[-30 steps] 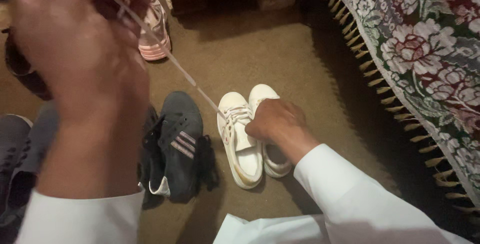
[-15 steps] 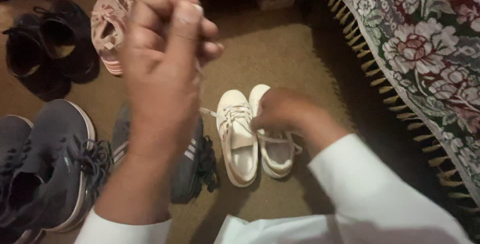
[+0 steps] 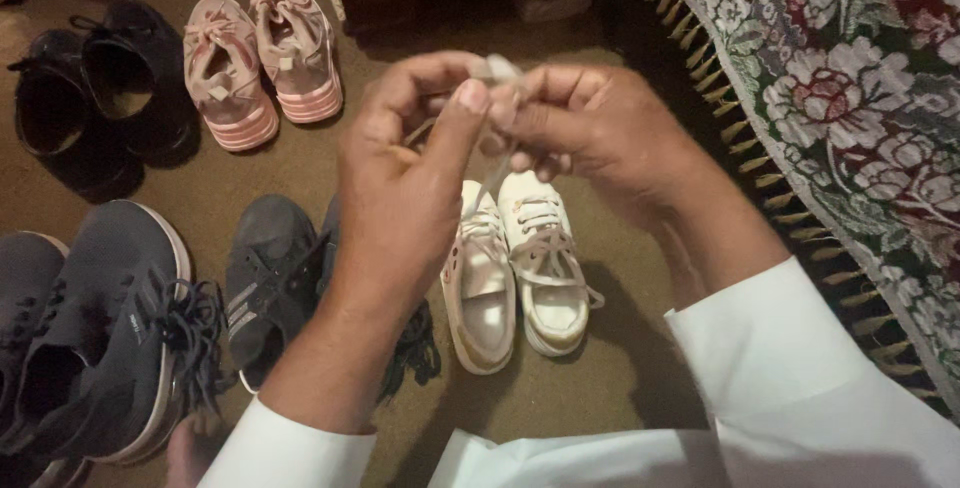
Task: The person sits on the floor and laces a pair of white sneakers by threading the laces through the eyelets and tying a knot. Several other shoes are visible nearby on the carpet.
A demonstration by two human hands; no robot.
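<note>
Both hands meet above a pair of small white lace-up sneakers [image 3: 515, 268] on the brown carpet [image 3: 560, 78]. The left hand [image 3: 405, 193] and right hand [image 3: 590, 133] pinch a thin white shoelace [image 3: 497, 73] between fingertips; it trails down toward the left sneaker. Dark grey trainers [image 3: 270, 278] lie just beside; pink sneakers [image 3: 260, 58] stand farther off.

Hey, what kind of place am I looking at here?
Probably a room in a home, at floor level: brown carpet, several pairs of shoes set out on it, such as the pink sneakers and white sneakers, and a fringed floral rug alongside.
</note>
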